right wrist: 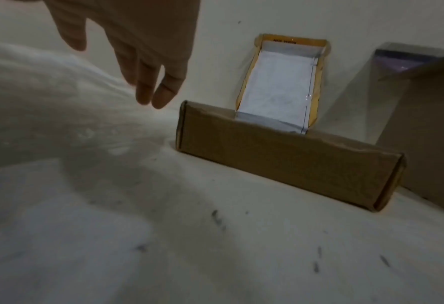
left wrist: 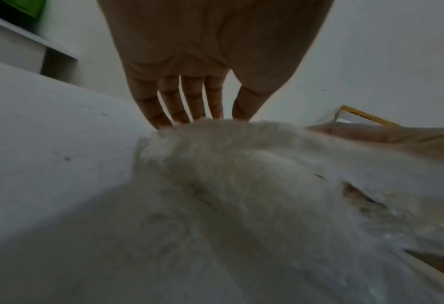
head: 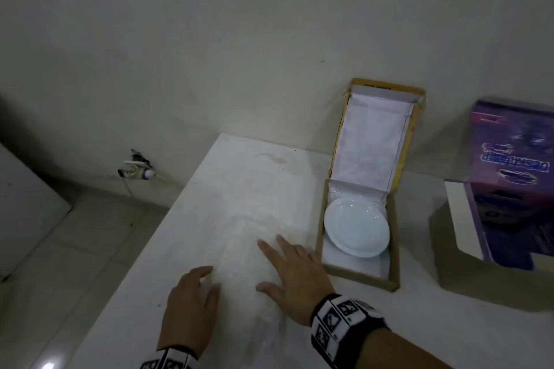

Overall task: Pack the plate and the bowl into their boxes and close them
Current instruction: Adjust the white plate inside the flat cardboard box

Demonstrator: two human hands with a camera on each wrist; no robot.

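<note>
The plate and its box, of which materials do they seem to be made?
The plate: apparently glazed ceramic or porcelain, since it is white and glossy with soft reflections; melamine is possible. The box: brown matte cardboard with folded edges, lined inside with white sheet, perhaps foam or paper.

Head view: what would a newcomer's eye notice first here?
The round white plate lies inside the open brown cardboard box, whose white-lined lid stands up against the wall. Left of the box, the left hand and the right hand rest open on a sheet of clear bubble wrap. A purple printed box stands at the right.
</note>
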